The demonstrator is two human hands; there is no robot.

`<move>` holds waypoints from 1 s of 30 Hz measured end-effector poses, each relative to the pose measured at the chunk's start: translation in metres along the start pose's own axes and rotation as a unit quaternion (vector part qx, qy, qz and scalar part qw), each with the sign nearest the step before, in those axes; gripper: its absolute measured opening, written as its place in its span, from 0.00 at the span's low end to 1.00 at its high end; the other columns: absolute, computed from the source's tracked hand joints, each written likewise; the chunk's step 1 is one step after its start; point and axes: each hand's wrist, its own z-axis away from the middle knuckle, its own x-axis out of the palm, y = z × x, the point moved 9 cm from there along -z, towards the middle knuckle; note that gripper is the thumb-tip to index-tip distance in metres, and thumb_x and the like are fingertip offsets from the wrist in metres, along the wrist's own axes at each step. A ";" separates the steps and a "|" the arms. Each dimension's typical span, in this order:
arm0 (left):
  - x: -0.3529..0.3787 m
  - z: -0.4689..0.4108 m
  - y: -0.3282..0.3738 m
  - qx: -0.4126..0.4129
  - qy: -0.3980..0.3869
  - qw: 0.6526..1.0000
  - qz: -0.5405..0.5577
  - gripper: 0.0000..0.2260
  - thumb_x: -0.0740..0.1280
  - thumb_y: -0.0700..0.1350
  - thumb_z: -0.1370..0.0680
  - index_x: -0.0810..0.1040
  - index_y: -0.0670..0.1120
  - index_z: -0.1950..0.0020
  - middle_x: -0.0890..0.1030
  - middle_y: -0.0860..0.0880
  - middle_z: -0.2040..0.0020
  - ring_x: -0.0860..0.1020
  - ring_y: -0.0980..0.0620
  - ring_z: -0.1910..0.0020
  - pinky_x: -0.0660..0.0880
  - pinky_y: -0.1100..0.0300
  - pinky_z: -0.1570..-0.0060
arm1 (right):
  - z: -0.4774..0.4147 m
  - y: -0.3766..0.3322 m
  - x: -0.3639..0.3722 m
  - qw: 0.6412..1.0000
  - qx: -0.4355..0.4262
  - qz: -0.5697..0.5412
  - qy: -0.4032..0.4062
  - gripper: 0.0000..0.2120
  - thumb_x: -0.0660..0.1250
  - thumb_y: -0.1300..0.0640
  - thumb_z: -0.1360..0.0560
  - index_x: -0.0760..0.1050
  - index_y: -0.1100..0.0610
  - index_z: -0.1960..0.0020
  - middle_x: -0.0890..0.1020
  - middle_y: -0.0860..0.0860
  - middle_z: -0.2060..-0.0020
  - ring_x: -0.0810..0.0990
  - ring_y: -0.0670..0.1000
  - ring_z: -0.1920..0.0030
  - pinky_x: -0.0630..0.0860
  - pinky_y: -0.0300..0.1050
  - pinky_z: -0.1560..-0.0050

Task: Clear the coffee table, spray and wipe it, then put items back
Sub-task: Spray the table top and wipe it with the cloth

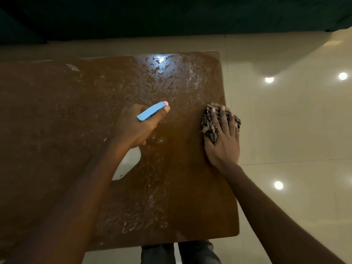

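- Trousers (198, 252): dark cloth on the person's legs, seen just past the near edge of the coffee table (57, 130).
- Left forearm: enters from the lower left and crosses above the brown tabletop toward its middle.
- Spray bottle (127, 164): the white body slants down beneath the left wrist, while the blue head with its pink nozzle tip points away from the person, toward the far right.
- Left hand (135, 128): the fingers are curled round the bottle's neck in a firm grip. One finger reaches forward under the blue head. Whether the trigger is squeezed cannot be told.
- Right forearm: enters from the lower right, over the table's right edge.
- Right hand (222, 138): palm down, the fingers straight and slightly spread, pressing flat on the cloth (209, 122).
- Cloth: a crumpled, dark-and-tan checked piece lying on the tabletop just inside the right edge, partly covered by the fingers.
- Wet film (162, 73): droplets and streaks glisten across the middle and far part of the tabletop.
- Floor (285, 121): glossy cream tiles right of the table, bearing round light reflections (278, 185).
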 end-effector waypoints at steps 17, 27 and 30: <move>-0.042 -0.034 0.003 0.001 -0.005 1.000 0.012 0.22 0.62 0.67 0.28 0.79 0.48 0.62 0.81 0.46 0.64 0.77 0.54 0.74 0.74 0.65 0.76 | 0.003 -0.066 0.037 0.960 -0.234 0.140 -0.070 0.36 0.54 0.36 0.22 0.39 0.39 0.20 0.42 0.45 0.20 0.38 0.50 0.21 0.34 0.52 0.23; -0.042 -0.049 0.003 0.004 -0.014 1.000 0.002 0.25 0.61 0.69 0.28 0.79 0.48 0.62 0.81 0.47 0.66 0.77 0.54 0.77 0.73 0.65 0.76 | -0.093 -0.082 0.004 0.997 0.009 0.074 0.022 0.33 0.50 0.38 0.20 0.41 0.43 0.19 0.43 0.49 0.19 0.38 0.54 0.20 0.37 0.55 0.22; -0.043 -0.057 0.008 0.005 -0.013 1.000 -0.009 0.27 0.61 0.70 0.28 0.80 0.47 0.63 0.82 0.48 0.66 0.77 0.52 0.77 0.74 0.61 0.75 | -0.065 -0.117 0.028 0.979 -0.161 0.124 -0.027 0.33 0.49 0.38 0.21 0.43 0.43 0.19 0.45 0.49 0.19 0.40 0.53 0.20 0.39 0.55 0.22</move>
